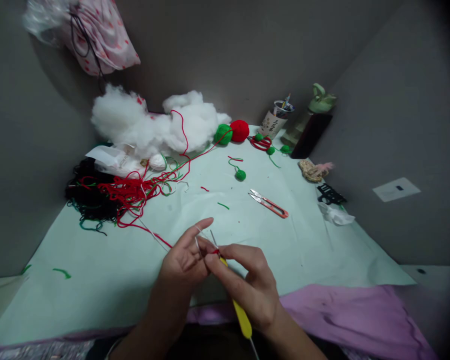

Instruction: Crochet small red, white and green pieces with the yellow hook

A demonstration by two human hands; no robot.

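Observation:
My right hand grips a crochet hook with a yellow handle; its metal tip points up and away from me. Pinched at the hook is a small red crochet piece, mostly covered by fingers. My left hand is closed on that piece from the other side, its index finger raised. White yarn loops around the left fingers. From the left hand, a red strand and a white strand run back to the tangled red yarn.
White stuffing lies at the back beside a green ball and a red yarn ball. Orange thread snips rest right of centre. Red scissors, a pen cup and black yarn stand or lie farther out.

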